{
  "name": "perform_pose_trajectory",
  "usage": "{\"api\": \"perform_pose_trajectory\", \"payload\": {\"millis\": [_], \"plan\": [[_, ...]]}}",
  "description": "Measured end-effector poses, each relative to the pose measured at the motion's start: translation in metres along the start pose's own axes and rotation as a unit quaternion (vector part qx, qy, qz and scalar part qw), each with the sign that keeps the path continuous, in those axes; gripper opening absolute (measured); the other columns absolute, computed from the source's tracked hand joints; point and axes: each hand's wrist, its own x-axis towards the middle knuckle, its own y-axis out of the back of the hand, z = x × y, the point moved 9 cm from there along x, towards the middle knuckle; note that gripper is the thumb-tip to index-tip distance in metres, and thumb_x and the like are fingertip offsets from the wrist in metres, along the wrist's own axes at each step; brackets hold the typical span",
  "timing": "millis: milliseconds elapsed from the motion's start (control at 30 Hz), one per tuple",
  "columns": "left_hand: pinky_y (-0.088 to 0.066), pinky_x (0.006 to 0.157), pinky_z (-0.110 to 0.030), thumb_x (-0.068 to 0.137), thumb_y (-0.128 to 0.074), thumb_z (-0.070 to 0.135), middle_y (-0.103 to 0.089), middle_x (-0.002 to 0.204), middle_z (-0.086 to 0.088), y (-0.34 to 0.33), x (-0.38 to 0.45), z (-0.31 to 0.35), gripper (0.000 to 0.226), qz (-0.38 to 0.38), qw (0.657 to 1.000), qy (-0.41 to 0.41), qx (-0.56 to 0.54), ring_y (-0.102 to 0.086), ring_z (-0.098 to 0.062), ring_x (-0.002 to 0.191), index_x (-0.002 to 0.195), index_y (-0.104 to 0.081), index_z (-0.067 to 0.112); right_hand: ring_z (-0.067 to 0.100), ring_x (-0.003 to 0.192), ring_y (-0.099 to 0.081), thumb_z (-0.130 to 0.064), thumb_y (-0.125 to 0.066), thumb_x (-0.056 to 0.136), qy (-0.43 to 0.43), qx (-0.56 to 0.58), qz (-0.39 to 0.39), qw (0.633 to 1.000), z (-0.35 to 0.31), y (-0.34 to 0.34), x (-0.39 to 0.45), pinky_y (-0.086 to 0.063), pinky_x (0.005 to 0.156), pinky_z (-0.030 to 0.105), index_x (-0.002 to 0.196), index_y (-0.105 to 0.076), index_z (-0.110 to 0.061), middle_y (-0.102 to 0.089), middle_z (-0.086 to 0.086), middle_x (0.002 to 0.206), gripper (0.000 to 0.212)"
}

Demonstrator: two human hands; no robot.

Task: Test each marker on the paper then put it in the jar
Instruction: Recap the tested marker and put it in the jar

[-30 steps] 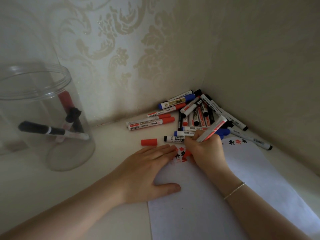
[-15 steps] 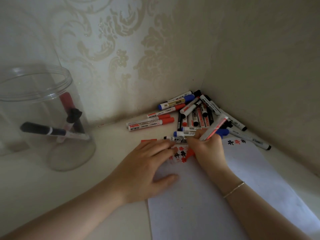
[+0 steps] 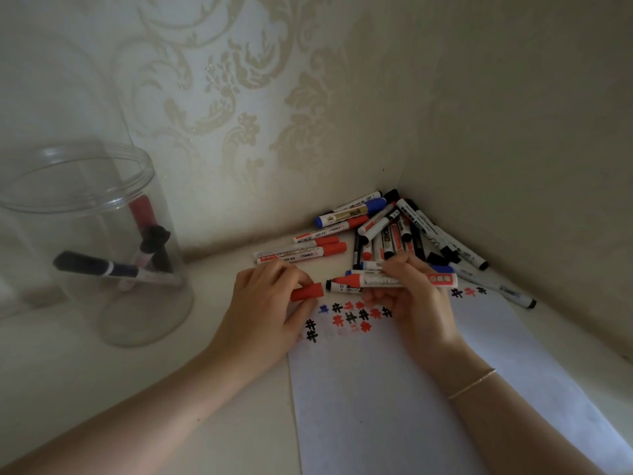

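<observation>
Nearest the camera, on a pale tabletop [image 3: 102,389], two bare forearms reach forward, the right wrist wearing a thin bracelet [image 3: 472,383]. A white paper [image 3: 394,406] lies under the right arm, running away toward the corner; its far end carries small red, black and blue test marks [image 3: 349,315].

Just past those marks the left hand [image 3: 263,310] pinches a red cap [image 3: 307,291] between thumb and curled fingers, the open end of the cap facing right. The right hand [image 3: 414,303] grips an uncapped red marker [image 3: 394,280] held level above the paper, fingers curled round its barrel, its tip pointing left, near the cap but apart from it.

To the left stands a clear jar [image 3: 102,241], upright and lidless, with a few markers leaning inside.

Farther back, a heap of markers [image 3: 387,231] with red, blue and black caps fills the corner, some spilling onto the tabletop beside the paper. Two walls meet there: the left one [image 3: 239,97] papered with a cream floral scroll pattern, the right one [image 3: 513,132] plainer beige. The light is dim.
</observation>
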Motion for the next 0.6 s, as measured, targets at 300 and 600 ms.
{"api": "perform_pose_trajectory", "payload": {"millis": [300,600], "plan": [[-0.024,0.091,-0.018,0.090,-0.043,0.050,-0.057,0.099,0.019,0.004,-0.001,0.011,0.027,0.008,0.997,-0.055,-0.048,-0.049,0.000,0.099,0.100,-0.058,0.029,0.023,0.052,-0.059,0.002,-0.053,0.089,-0.009,-0.057,-0.011,0.998,0.005,-0.002,-0.001,-0.051,0.050,0.029,0.064,-0.055,-0.003,-0.066,0.020,0.071,0.025],[-0.041,0.073,-0.010,0.097,-0.037,0.047,-0.057,0.097,0.027,-0.005,-0.005,0.025,0.031,-0.090,0.976,-0.091,-0.177,-0.055,0.007,0.086,0.121,-0.050,0.034,0.018,0.041,-0.049,-0.027,-0.075,0.069,0.005,-0.164,-0.023,0.986,-0.001,-0.006,-0.004,-0.038,0.040,0.023,0.065,-0.066,-0.005,-0.061,0.012,0.056,0.024]]}}
